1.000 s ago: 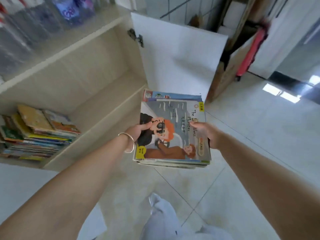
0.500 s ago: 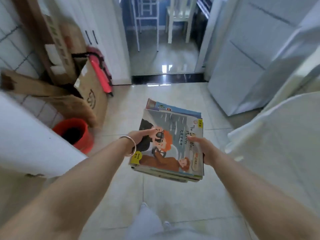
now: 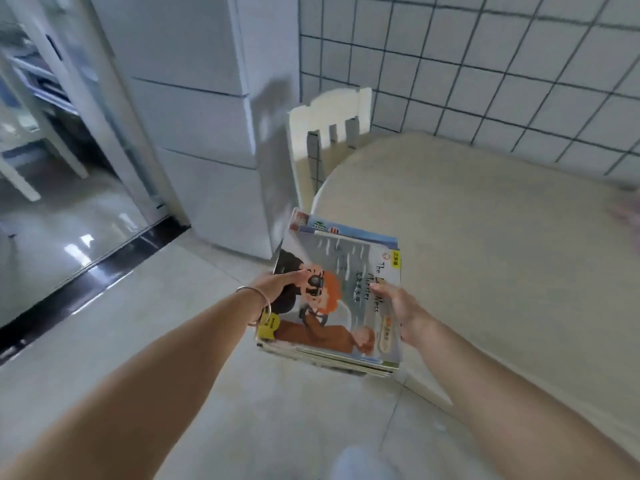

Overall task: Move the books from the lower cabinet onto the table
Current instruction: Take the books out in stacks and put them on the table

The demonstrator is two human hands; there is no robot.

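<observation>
I hold a stack of thin picture books (image 3: 341, 271) flat in front of me, its top cover showing a red-haired cartoon figure with a camera. My left hand (image 3: 277, 284), with a bangle on the wrist, grips the stack's left edge, thumb on the cover. My right hand (image 3: 398, 306) grips the right edge. The stack hangs over the floor at the near left edge of a round cream table (image 3: 485, 237). The cabinet is out of view.
A white chair (image 3: 329, 123) stands behind the table against a tiled wall (image 3: 485, 64). A white fridge (image 3: 207, 116) stands to the left of the chair. A glass sliding door (image 3: 69, 133) with a dark floor track is at far left.
The view has swung right, away from the cabinet and past the cardboard boxes and red bucket, to the table. Both hands keep the same hold on the stack.
</observation>
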